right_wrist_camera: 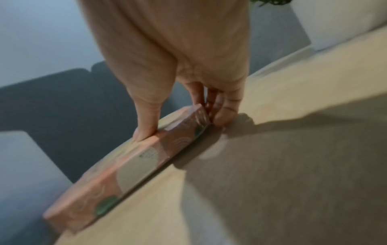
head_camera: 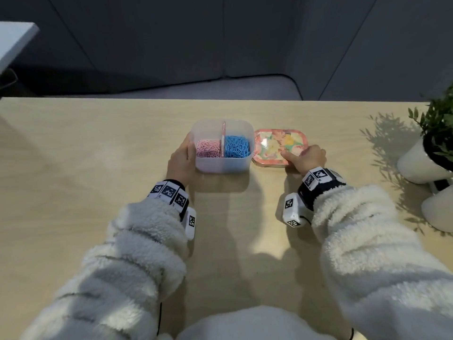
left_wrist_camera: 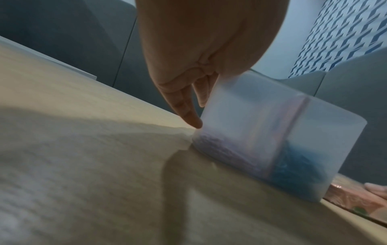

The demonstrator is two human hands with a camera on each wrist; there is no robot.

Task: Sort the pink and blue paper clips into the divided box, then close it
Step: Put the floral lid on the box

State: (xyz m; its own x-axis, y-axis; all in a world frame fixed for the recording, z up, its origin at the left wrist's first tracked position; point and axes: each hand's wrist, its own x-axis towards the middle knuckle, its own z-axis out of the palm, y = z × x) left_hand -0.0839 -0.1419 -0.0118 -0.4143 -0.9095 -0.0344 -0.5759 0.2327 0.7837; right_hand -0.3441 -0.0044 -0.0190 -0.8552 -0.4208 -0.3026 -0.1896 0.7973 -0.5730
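A translucent divided box (head_camera: 221,165) stands open on the table, with pink paper clips (head_camera: 208,148) in its left compartment and blue paper clips (head_camera: 237,147) in its right one. My left hand (head_camera: 182,157) rests against the box's left wall; in the left wrist view its fingers (left_wrist_camera: 184,107) lie straight down along the box (left_wrist_camera: 272,132). The pink patterned lid (head_camera: 274,146) lies just right of the box. My right hand (head_camera: 304,157) pinches the lid's near right corner. In the right wrist view the thumb (right_wrist_camera: 144,131) is on top of the lid (right_wrist_camera: 146,159) and the other fingers (right_wrist_camera: 222,114) are at its edge.
A potted plant in a white pot (head_camera: 421,165) stands at the table's right edge, with a second white object (head_camera: 438,212) nearer to me beside it. The pale wooden table (head_camera: 98,168) ends just beyond the box. A white surface (head_camera: 14,42) sits at far left.
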